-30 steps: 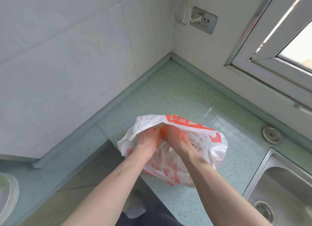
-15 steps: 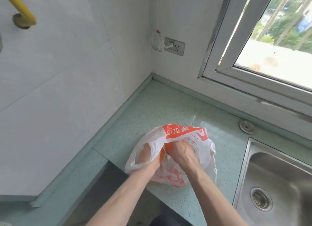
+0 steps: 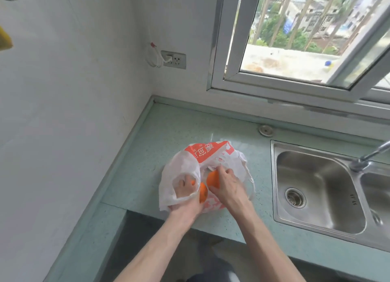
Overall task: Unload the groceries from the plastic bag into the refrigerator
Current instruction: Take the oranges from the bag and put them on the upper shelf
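A white and orange plastic bag (image 3: 211, 157) lies on the pale green counter (image 3: 147, 155) near its front edge. Both my hands are inside the bag's mouth. My left hand (image 3: 186, 190) reaches through a bag handle and curls around an orange (image 3: 203, 194), which shows beside its thumb and between its fingers. My right hand (image 3: 226, 185) grips a second orange (image 3: 213, 179) just to the right, the two fruits almost touching. The rest of the bag's contents are hidden. No refrigerator is in view.
A steel double sink (image 3: 316, 189) with a tap (image 3: 367, 157) sits right of the bag. An open window (image 3: 295, 49) is behind the counter. A wall socket with a coiled white cable (image 3: 174, 59) is at the corner. The counter steps down at left (image 3: 95, 229).
The camera has tilted up, so the window and sink show more. My hands have spread the bag's mouth, and the oranges are now visible in their grip.
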`<state>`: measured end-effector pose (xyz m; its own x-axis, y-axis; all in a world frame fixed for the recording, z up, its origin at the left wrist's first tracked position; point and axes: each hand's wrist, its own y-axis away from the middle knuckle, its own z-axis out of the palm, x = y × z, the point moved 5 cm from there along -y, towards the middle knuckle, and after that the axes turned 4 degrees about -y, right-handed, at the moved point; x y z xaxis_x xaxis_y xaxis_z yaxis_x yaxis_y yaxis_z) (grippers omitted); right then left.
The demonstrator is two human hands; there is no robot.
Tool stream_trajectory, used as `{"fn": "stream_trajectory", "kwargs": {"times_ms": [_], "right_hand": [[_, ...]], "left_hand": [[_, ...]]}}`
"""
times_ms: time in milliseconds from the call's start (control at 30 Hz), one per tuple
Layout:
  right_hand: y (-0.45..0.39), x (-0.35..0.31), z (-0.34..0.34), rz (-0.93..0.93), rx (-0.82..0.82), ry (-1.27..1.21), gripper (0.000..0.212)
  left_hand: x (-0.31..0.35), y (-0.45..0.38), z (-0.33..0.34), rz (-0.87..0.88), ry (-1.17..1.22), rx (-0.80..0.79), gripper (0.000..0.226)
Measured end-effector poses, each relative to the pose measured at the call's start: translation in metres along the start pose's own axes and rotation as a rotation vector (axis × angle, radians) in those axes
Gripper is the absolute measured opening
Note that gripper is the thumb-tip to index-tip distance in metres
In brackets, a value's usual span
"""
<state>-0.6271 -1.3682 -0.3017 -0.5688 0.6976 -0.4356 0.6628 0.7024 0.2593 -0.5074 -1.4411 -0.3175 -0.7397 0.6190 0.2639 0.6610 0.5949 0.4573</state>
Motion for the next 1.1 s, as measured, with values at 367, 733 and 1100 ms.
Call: {"fn": "stream_trajectory", "kwargs": {"times_ms": [367, 733, 1100], "right_hand": [[0.067, -0.012, -0.054, 0.01, 0.265, -0.017, 0.061], [0.154, 0.012, -0.115, 0.071, 0.514, -0.065, 0.066], [0.324, 0.134, -0.143, 0.314, 0.689, -0.068, 0.069]], "left_hand": [[0.021, 0.038, -0.025, 0.231, -0.033, 0.359, 0.07], [0.057, 0.099, -0.059, 0.358, -0.01, 0.513, 0.072], [0.169, 0.201, -0.001, 0.628, 0.161, 0.466, 0.071]]}}
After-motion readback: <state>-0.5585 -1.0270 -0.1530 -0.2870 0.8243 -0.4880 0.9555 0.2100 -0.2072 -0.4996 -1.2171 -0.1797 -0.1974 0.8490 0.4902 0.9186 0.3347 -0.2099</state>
